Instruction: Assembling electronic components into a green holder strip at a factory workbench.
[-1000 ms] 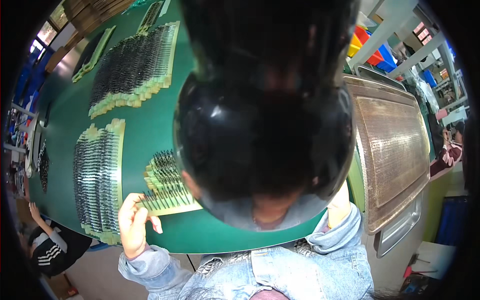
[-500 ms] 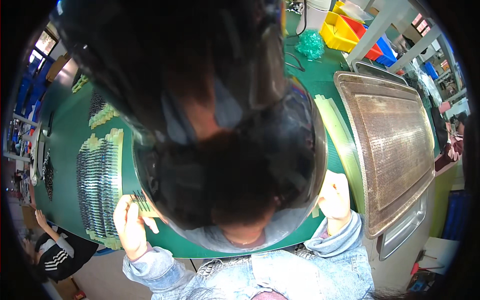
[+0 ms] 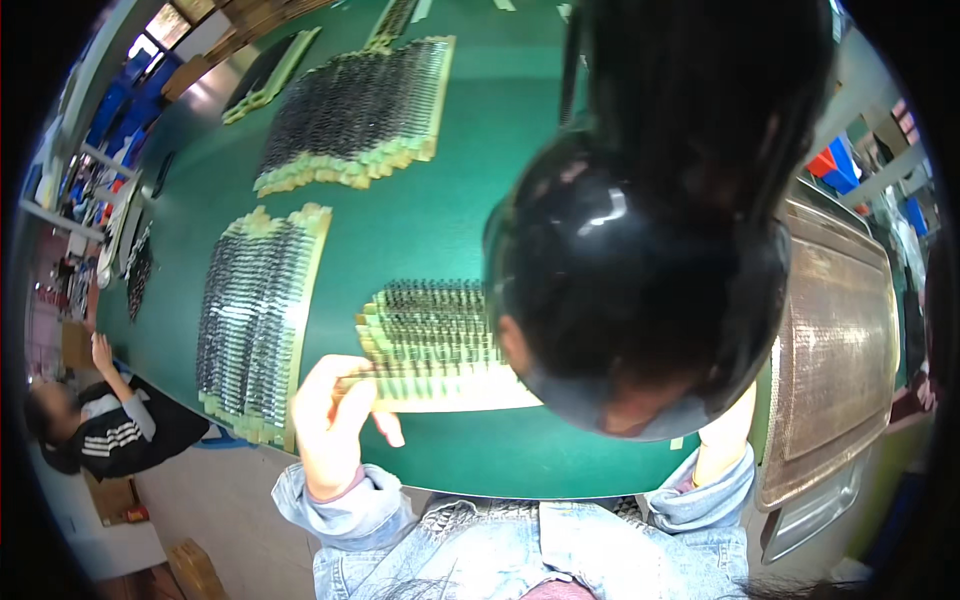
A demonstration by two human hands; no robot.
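Observation:
In front of me lies a row of overlapping pale yellow-green strips (image 3: 430,340), each lined with small dark pins. My left hand (image 3: 335,415) is closed at their near left end, thumb and fingers pinching the end of the nearest strip (image 3: 455,392). A large glossy black round-ended object (image 3: 640,260) covers the right part of these strips. Of my right hand (image 3: 725,440) only the wrist and back show, below the black object. Its fingers are hidden behind that object.
Left of my hand sits another batch of pinned strips (image 3: 260,325), with a larger batch (image 3: 350,115) farther back. A brown ribbed tray (image 3: 835,350) stands at the right edge of the green table (image 3: 470,180). A person (image 3: 120,425) is at the far left.
My view has shifted, so the black object now sits farther right and uncovers the strips before me. My right hand's fingers have become hidden. The left hand still pinches a strip.

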